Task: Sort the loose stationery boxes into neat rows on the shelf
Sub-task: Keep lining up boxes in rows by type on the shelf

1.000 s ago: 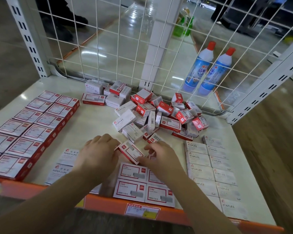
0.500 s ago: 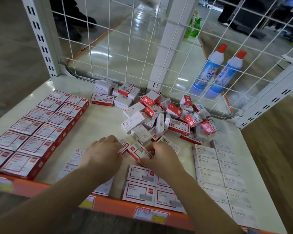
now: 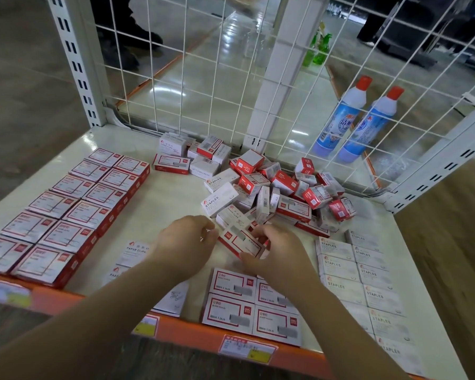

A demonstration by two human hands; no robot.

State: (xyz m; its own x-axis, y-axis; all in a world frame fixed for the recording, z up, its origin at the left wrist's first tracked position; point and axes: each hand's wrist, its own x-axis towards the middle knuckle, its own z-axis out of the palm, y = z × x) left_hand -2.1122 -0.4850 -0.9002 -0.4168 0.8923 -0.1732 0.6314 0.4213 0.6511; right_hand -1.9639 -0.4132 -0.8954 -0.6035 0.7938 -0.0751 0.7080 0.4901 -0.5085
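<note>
A red-and-white stationery box (image 3: 240,242) lies tilted between my hands near the front middle of the white shelf (image 3: 165,207). My right hand (image 3: 274,250) grips its right end with curled fingers. My left hand (image 3: 187,242) touches its left end, fingers curled. Behind them sits a jumbled pile of loose boxes (image 3: 274,187). In front lie red-and-white boxes in neat rows (image 3: 252,303). White STAPLES boxes (image 3: 359,275) form rows on the right, larger red boxes (image 3: 66,212) on the left, and PAPER CLIPS boxes (image 3: 133,252) lie partly hidden under my left arm.
A white wire grid (image 3: 203,78) closes the back of the shelf. Two blue bottles with red caps (image 3: 357,119) stand behind it on the right. An orange front rail (image 3: 192,338) carries price labels. White slotted uprights stand at both back corners.
The camera view has shifted slightly. Both hands have closed in on the red-and-white box and shifted it a little toward the front rows.
</note>
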